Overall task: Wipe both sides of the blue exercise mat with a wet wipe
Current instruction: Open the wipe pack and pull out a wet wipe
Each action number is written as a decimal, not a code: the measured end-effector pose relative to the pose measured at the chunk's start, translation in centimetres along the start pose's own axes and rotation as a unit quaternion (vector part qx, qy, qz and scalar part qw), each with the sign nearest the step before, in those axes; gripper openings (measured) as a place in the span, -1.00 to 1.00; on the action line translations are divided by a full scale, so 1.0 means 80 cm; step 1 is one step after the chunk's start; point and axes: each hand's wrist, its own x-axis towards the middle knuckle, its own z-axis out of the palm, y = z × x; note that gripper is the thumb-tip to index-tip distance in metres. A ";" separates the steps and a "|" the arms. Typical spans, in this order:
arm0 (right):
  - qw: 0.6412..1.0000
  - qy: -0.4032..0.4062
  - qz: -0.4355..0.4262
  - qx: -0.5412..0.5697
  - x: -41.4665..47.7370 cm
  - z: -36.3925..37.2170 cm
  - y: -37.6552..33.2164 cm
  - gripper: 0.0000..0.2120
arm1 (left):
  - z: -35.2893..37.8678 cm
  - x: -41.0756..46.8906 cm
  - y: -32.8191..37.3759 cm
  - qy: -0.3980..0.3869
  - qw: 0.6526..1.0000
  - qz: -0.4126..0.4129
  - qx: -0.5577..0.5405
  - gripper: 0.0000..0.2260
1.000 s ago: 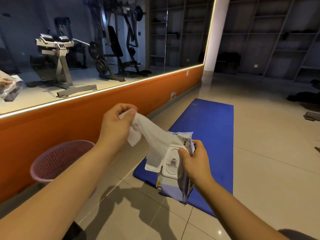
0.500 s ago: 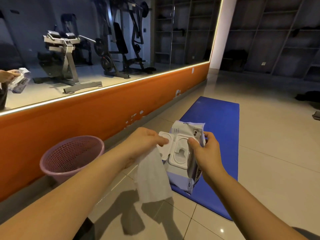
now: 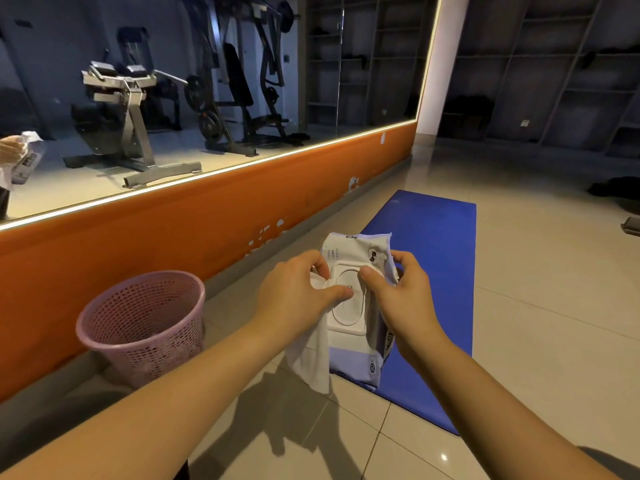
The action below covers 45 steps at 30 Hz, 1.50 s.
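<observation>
1. First-person view in a dim gym: two bare forearms reach forward over a tiled floor (image 3: pixel 540 341) and meet at a pack of wipes (image 3: pixel 356 358) held in the air.
2. The left hand (image 3: pixel 298 292) has its fingers curled round a white wet wipe (image 3: pixel 311 358), which hangs loose below the palm. Its thumb lies flat on the pack's white plastic lid (image 3: pixel 346 315).
3. The right hand (image 3: pixel 403 296) grips the pack from the right, fingers wrapped behind it, thumb pressing the lid's upper edge.
4. The blue exercise mat (image 3: pixel 436 244) lies flat on the floor just beyond the hands, running away alongside an orange wall (image 3: pixel 156 237). Wiping appears not to have begun.
5. A pink mesh basket (image 3: pixel 142 327) stands on the floor to the left, near the wall.
6. The step in hand appears to be closing the pack. To do it well, press with both thumbs until the lid sits flush all round, so the other wipes do not dry out. The wipe is bunched right beside the lid's left edge, so check it is not trapped underneath.
7. After that, the pack is best set down off the mat, leaving the whole top face free.
</observation>
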 end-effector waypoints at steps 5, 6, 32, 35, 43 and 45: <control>0.999 -0.003 0.032 0.025 0.000 0.000 -0.003 -0.80 | 0.005 -0.001 0.002 0.034 0.999 -0.013 -0.031 -0.68; 0.999 -0.004 0.040 0.032 0.000 0.001 -0.003 -0.80 | 0.005 0.000 0.002 0.038 0.999 -0.014 -0.028 -0.68; 0.982 0.030 0.172 0.069 0.021 -0.019 0.013 -0.53 | -0.038 0.014 -0.010 -0.138 0.944 -0.155 -0.258 -0.76; 0.984 0.015 0.169 0.062 0.019 -0.016 0.017 -0.57 | -0.033 0.010 0.001 -0.173 0.939 -0.121 -0.270 -0.76; 0.974 -0.042 0.168 0.144 0.013 -0.015 -0.001 -0.74 | -0.021 0.008 -0.003 -0.177 0.914 -0.214 -0.295 -0.60; 0.968 -0.044 0.188 0.163 0.012 -0.014 -0.008 -0.78 | -0.023 0.008 -0.002 -0.209 0.892 -0.243 -0.320 -0.56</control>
